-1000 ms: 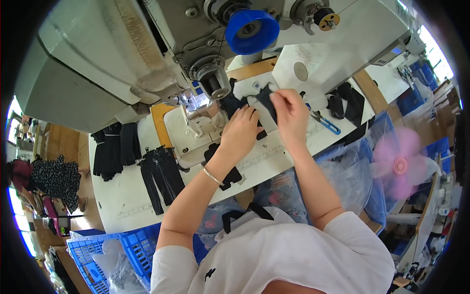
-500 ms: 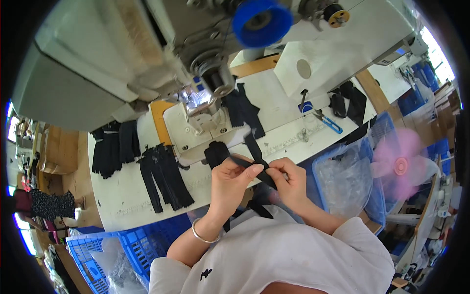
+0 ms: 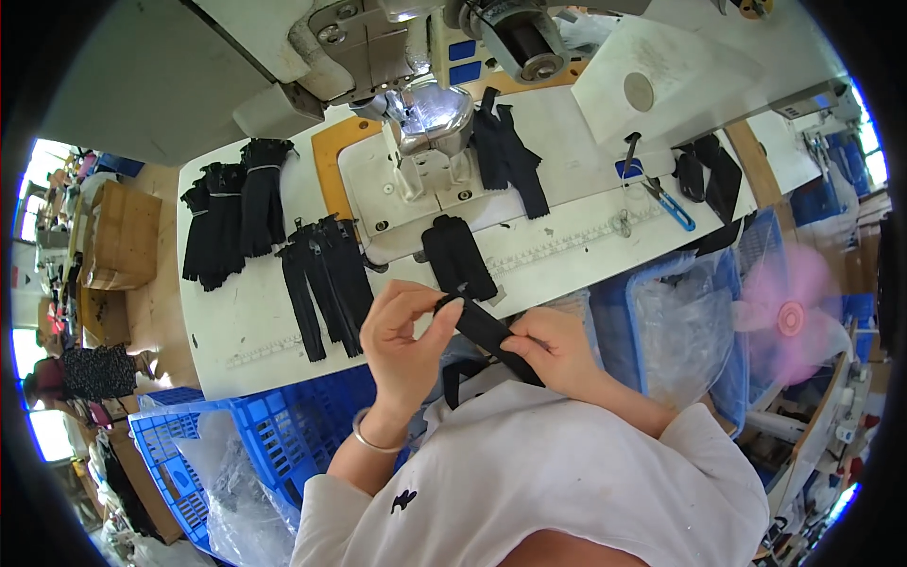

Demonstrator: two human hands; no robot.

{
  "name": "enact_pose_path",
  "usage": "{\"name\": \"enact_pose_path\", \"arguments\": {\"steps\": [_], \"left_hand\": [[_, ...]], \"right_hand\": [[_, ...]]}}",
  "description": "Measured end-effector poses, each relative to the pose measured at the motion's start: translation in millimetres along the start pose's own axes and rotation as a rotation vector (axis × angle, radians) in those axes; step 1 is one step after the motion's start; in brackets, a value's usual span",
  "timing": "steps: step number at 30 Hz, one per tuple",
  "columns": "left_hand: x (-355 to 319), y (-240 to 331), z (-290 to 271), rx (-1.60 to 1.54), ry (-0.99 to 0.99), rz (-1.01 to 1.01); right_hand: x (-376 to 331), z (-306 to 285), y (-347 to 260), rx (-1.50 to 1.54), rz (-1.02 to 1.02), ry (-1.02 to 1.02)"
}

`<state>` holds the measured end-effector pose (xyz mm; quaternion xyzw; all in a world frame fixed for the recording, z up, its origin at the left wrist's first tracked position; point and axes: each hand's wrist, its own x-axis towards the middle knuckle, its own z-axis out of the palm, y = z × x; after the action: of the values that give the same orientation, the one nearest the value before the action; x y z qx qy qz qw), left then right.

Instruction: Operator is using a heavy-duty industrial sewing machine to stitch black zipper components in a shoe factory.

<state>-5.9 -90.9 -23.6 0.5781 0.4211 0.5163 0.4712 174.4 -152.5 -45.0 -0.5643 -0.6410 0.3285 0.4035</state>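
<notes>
A black zipper [image 3: 484, 329] is stretched slantwise between my two hands, over the near edge of the sewing table. My left hand [image 3: 404, 338] pinches its upper end between thumb and fingers. Lower down, my right hand [image 3: 556, 350] grips it with the thumb on top. Just beyond my hands a small stack of black zippers [image 3: 458, 257] lies on the table. Several more loose zippers [image 3: 326, 283] are spread left of it. Another black zipper group [image 3: 510, 156] rests right of the sewing machine's lit needle area [image 3: 433, 118].
Tied zipper bundles [image 3: 219, 231] lie at the table's left. Blue-handled thread snips [image 3: 673, 206] and a dark mouse-like object [image 3: 691, 177] are at the right. Blue crates [image 3: 269, 439] stand below the table's left, a plastic-filled blue bin [image 3: 675, 326] and a pink fan [image 3: 790, 318] right.
My hands have moved apart, and the zipper, bunched and folded before, is now drawn out flat between them. The whole view has shifted, showing more of the table by the machine.
</notes>
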Motion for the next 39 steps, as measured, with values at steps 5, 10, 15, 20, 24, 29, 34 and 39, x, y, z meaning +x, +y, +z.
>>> {"name": "enact_pose_path", "arguments": {"steps": [5,10,15,20,24,29,34,39], "left_hand": [[13,-12,3,0.202,-0.073,-0.07],[49,-38,14,0.62,-0.145,0.189],[49,-51,20,0.961,-0.085,0.226],[53,-49,23,0.881,0.022,0.284],[59,-54,21,0.945,0.073,0.346],[62,-63,15,0.906,0.027,0.352],[61,-66,16,0.885,0.056,0.332],[66,-63,14,0.781,0.004,0.136]], "right_hand": [[25,-11,2,0.118,0.248,-0.137],[52,-7,-2,0.463,0.261,0.134],[58,-10,5,0.474,0.175,0.19],[57,-7,13,0.394,0.168,0.228],[54,-8,18,0.266,0.182,0.168],[52,-6,15,0.291,0.191,0.106],[50,-1,18,0.297,0.211,0.081],[43,2,26,0.323,0.257,0.061]]}}
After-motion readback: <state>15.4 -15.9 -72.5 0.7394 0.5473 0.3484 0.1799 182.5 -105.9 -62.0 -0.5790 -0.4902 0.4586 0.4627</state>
